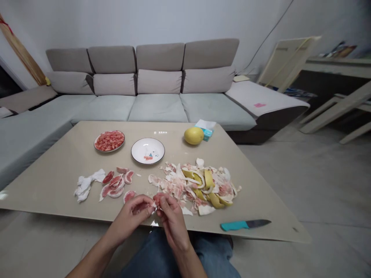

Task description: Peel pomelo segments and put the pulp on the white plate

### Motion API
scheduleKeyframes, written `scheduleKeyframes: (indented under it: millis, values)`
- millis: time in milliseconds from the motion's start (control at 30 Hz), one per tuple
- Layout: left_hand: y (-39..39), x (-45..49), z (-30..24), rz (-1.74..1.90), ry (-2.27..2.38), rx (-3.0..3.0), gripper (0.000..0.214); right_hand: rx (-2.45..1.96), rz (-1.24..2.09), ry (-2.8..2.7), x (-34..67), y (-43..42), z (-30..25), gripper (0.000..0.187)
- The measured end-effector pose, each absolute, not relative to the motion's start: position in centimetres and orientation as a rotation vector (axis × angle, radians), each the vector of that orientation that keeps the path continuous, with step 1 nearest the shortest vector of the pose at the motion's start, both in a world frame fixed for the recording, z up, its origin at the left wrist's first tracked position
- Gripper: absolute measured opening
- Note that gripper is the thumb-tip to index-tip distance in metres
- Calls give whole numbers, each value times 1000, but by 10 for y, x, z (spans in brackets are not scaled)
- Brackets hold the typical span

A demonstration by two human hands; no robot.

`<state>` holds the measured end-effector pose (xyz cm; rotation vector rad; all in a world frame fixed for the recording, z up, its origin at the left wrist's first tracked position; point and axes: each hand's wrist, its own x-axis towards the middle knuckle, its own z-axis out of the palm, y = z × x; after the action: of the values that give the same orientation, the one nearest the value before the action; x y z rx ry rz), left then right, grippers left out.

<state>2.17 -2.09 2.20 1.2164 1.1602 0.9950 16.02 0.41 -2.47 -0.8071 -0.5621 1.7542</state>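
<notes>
Close together at the table's near edge, both of my hands are closed on a small piece of pink pomelo flesh. My right hand holds the flesh between thumb and fingers. Thumb and forefinger of my left hand pinch a pale bit of membrane at its side. Beyond my left hand lie several pomelo segments with membrane still on them. A heap of yellow peel and torn membrane spreads out past my right hand. One white plate carries a few pink bits of flesh.
A second plate is piled with pink flesh. A whole yellow pomelo stands by a blue tissue pack. Crumpled white tissue lies at left. A teal-handled knife rests near the right front edge. Behind is a sofa.
</notes>
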Motion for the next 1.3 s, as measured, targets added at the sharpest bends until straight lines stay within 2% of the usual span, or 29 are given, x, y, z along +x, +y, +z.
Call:
scheduleKeyframes:
  millis: [233,500,700,867,1300]
  values:
    - [-13,23,30,940,1306,1384,23,-868,1630,-844,165,5,-23,32]
    - [-14,19,25,1053,1499,1891,18,-988,1649,-1128,175,6,-14,42]
    - [-17,18,19,1074,1461,2264,13,-986,1663,-1103,173,5,-17,41]
    - [-19,19,18,1124,1473,2177,12,-881,1706,-1005,171,5,-13,32]
    - [-13,18,21,1173,1456,1736,15,-728,1784,-911,173,6,-17,27]
